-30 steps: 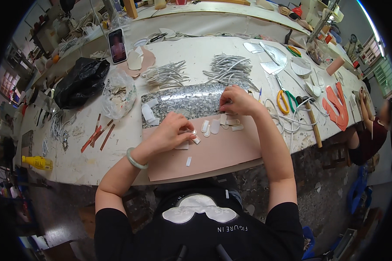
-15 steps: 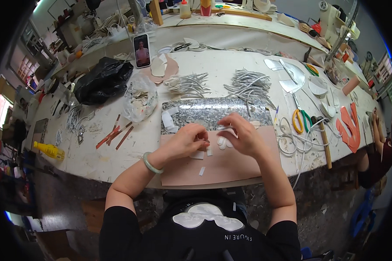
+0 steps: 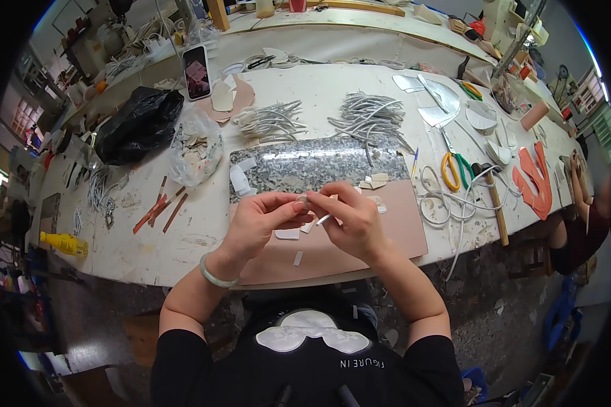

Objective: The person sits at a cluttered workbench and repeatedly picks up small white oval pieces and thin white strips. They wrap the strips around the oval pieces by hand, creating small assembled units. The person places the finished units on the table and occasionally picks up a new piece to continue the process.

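Over the pinkish-tan sheet [image 3: 387, 237], my two hands meet fingertip to fingertip. A small pale piece [image 3: 301, 199], too small to name exactly, is pinched between my left hand [image 3: 261, 220] and my right hand [image 3: 352, 220]. From under the right fingers pokes the end of a narrow white strip [image 3: 324, 220]. Below my hands, a white rectangular piece [image 3: 287, 234] and a smaller white strip [image 3: 298, 258] lie on the sheet. Several cream pieces [image 3: 375, 182] sit just beyond my right hand, at the edge of the speckled stone slab [image 3: 299, 163].
Two bundles of silvery cords [image 3: 370, 115] lie behind the slab. On the right are scissors [image 3: 449, 163], a hammer [image 3: 497, 210] and looped white cord [image 3: 436, 207]. Leftward are a clear bag of scraps [image 3: 197, 152], a black bag [image 3: 139, 125], a propped phone [image 3: 197, 73] and a yellow bottle [image 3: 64, 243].
My hands have come together from apart and now share a small piece at their fingertips. The phone's screen picture differs, and the whole view has shifted slightly.
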Demonstrator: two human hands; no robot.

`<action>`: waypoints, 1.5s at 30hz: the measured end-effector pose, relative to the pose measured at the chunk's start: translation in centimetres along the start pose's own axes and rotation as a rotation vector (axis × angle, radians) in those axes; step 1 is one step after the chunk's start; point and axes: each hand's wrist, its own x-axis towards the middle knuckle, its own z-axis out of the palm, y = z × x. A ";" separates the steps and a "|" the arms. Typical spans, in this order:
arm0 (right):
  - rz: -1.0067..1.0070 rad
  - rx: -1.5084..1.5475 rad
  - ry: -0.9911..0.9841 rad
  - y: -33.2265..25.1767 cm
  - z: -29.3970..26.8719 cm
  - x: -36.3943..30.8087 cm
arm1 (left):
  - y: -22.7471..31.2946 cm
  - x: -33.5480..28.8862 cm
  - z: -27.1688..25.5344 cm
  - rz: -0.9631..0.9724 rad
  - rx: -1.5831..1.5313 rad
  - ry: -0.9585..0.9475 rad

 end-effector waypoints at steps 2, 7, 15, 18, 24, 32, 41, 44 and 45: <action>-0.031 -0.054 -0.052 -0.4 -0.4 0.2 | 0.2 -0.2 -0.2 -0.015 0.028 -0.030; -0.146 -0.200 -0.183 -0.5 -0.7 0.6 | 0.8 -0.6 -0.2 -0.040 0.085 -0.059; -0.133 -0.364 -0.324 -1.6 0.3 0.5 | -0.8 -0.3 -0.5 0.065 0.245 0.044; -0.119 -0.210 -0.176 -0.9 1.2 0.4 | -1.8 0.0 -0.6 0.105 0.157 0.062; 0.690 0.854 -0.037 0.3 -2.6 -0.2 | 0.1 0.0 -1.5 0.085 -0.057 0.150; 0.523 0.505 -0.192 -1.8 -2.9 0.0 | -0.4 -0.7 0.0 0.040 -0.009 -0.048; -0.162 -0.070 -0.101 -0.8 -2.2 -0.3 | 1.2 -0.9 0.7 -0.171 -0.020 -0.134; 0.182 -0.045 -0.160 -1.6 -2.8 -0.5 | 0.5 -1.0 0.1 -0.114 0.081 -0.149; 0.343 -0.036 -0.201 -1.7 -3.3 -0.4 | 0.4 -0.8 0.0 -0.100 0.106 -0.114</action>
